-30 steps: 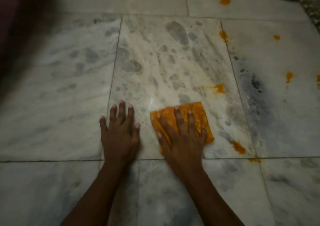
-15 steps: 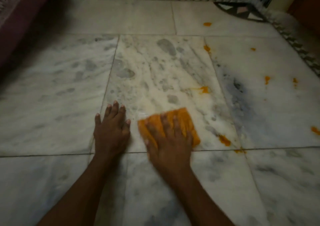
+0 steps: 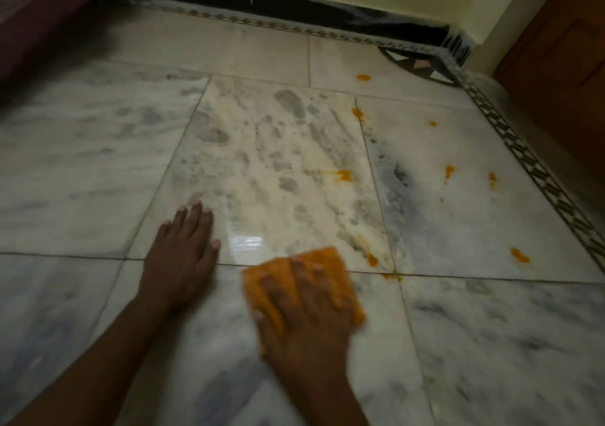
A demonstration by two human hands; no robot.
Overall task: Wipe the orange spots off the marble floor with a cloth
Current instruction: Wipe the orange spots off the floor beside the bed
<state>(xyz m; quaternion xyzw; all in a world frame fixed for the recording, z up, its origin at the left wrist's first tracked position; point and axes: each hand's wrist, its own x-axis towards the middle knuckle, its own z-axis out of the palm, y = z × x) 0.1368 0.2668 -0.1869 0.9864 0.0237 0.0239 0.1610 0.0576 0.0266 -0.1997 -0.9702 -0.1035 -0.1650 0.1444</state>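
Orange cloth (image 3: pixel 330 263) lay under the flat-spread right hand (image 3: pixel 304 308), mid-wipe; left hand (image 3: pixel 183 255) braced, spread. Next: spots (image 3: pixel 372 259) at two o'clock.

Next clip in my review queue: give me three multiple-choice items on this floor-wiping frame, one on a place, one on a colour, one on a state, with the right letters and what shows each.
1. Where does the cloth lie?
A. on the floor under the right hand
B. draped over the left hand
C. against the black skirting

2. What colour is the cloth?
A. blue
B. orange
C. white

3. What is the left hand doing?
A. gripping the cloth
B. lifted off the floor
C. resting flat on the marble with straight fingers

Answers:
1 A: the right hand presses down on the cloth, which lies across a tile joint.
2 B: it matches the orange spots, such as the spot on the tile beyond it.
3 C: the palm is down on the floor, the fingers are extended, and it holds nothing.
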